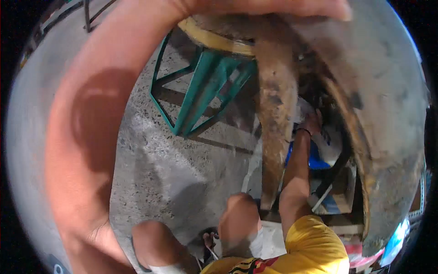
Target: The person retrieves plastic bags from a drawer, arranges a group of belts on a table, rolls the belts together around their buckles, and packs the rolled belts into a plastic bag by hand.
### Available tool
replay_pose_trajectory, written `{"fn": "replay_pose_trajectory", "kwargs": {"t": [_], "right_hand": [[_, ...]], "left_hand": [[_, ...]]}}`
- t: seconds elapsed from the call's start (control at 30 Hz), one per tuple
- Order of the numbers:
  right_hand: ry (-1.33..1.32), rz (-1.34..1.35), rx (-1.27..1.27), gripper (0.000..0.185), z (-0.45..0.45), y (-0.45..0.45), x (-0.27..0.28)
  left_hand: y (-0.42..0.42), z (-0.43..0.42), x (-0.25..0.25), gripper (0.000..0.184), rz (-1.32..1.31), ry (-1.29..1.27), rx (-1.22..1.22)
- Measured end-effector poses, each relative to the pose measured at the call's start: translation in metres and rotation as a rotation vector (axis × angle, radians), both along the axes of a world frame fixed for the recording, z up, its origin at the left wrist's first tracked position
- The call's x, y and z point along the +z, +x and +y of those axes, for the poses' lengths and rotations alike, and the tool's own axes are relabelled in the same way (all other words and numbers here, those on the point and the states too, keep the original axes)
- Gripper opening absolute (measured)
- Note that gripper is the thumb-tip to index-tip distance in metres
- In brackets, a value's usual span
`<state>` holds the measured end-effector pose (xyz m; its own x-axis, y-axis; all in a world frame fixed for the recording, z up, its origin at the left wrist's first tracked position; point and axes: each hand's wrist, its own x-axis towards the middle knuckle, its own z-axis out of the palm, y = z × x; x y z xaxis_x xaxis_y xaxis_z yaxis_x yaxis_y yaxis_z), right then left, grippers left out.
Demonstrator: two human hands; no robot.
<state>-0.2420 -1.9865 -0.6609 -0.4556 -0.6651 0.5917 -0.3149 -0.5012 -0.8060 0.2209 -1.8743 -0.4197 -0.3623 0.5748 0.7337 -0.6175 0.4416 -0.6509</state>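
Very close to the camera, my left forearm curves up the left side, and my left hand (273, 7) crosses the top edge. One finger there is stretched out, with nothing seen in it; the other fingers are out of frame. My right arm, in a yellow sleeve, reaches down past a worn wooden leg (276, 114). In the dark space behind it, my right hand (311, 122) is at a whitish, crumpled thing (301, 109); shadow hides its fingers. Just below the hand lies a blue object (317, 157).
A green metal stand (200, 91) under a yellow-edged top (214, 39) stands on the rough concrete floor (159, 169). To the right, a large worn board (383, 91) rises close by. A box (340, 196) sits below the right arm. My bare knees show at the bottom.
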Motion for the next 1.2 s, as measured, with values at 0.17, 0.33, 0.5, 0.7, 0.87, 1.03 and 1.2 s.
{"fn": "replay_pose_trajectory", "kwargs": {"t": [0.17,0.33,0.5,0.7,0.87,1.03,1.2], "right_hand": [[-0.026,0.135,-0.236,0.035,0.106,-0.007,0.004],[0.035,1.147,-0.573,0.021,0.287,0.067,0.074],[0.626,0.466,-0.212,0.012,0.393,0.097,0.159],[0.753,0.165,0.175,0.02,0.481,0.132,0.259],[0.785,0.013,0.301,0.022,0.522,0.151,0.344],[0.639,0.025,0.335,0.022,0.519,0.159,0.413],[0.562,0.103,0.408,0.024,0.511,0.164,0.45]], "left_hand": [[-0.007,0.021,0.016,0.079,-0.048,0.058,0.127],[-0.01,0.058,0.018,0.084,-0.032,0.598,0.251],[-0.031,0.134,0.016,0.069,0.168,1.17,0.074],[-0.087,0.297,-0.053,0.069,0.791,2.312,-0.098],[-0.092,0.372,-0.005,0.103,1.594,3.076,-1.044],[-0.1,0.403,0.06,0.111,1.701,2.973,-1.311],[-0.107,0.376,0.114,0.096,1.637,2.756,-1.822]]}}
